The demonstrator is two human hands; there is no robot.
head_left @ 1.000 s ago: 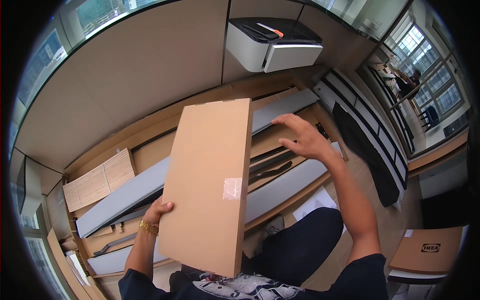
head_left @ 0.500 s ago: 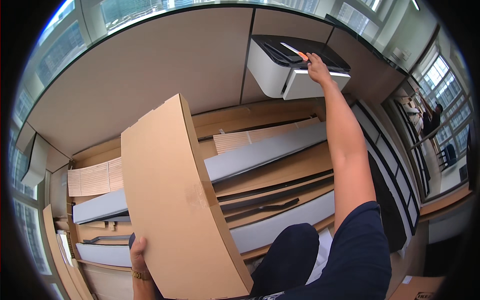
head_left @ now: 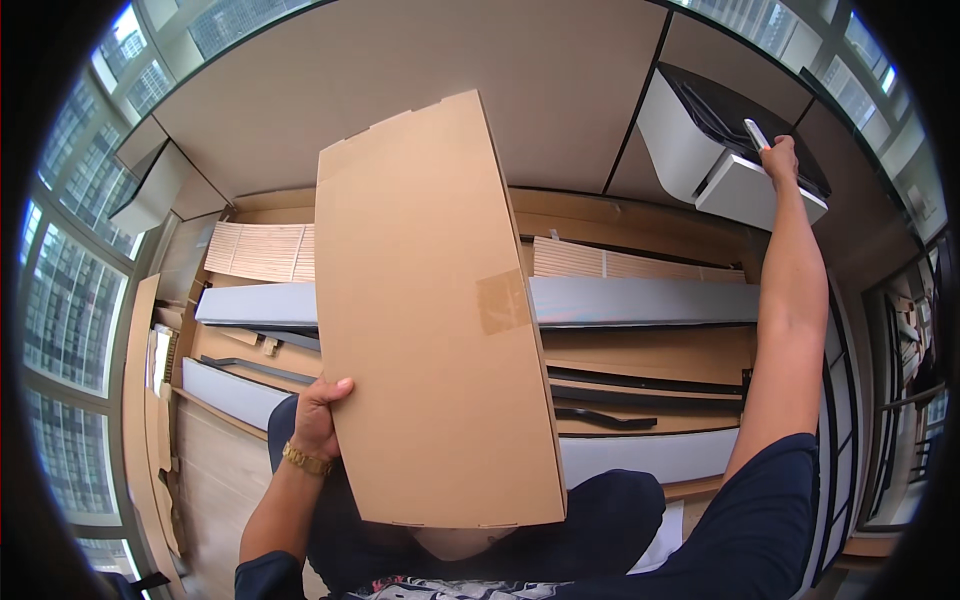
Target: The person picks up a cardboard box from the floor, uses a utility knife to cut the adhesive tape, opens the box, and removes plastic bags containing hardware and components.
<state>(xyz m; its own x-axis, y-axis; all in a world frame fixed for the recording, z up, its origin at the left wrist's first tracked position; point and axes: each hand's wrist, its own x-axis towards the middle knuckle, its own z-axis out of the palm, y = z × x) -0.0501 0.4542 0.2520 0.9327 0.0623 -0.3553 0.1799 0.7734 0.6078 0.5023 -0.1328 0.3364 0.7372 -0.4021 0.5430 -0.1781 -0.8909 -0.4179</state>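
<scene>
A tall, flat brown cardboard box [head_left: 420, 300] stands tilted in front of me, a strip of tape on its right side. My left hand [head_left: 318, 415] grips its lower left edge, the thumb on the front face and the fingers out of sight behind. Stretched far to the right, my right hand [head_left: 780, 160] is closed round a slim knife [head_left: 756, 134], white with some orange at the fingers. It is over the black top of a white wall-mounted bedside cabinet [head_left: 680, 150].
Behind the box lies a large open carton [head_left: 590, 352] with grey padded rails [head_left: 640, 300], bundled wooden slats [head_left: 625, 262] and black metal bars [head_left: 610, 420]. A beige panel wall [head_left: 560, 100] rises beyond. Another white cabinet [head_left: 150, 190] hangs at the left, near tall windows.
My view has turned right. The cardboard box stands more upright, and my left hand shows more fully on its edge. My right hand still holds the knife over the cabinet.
</scene>
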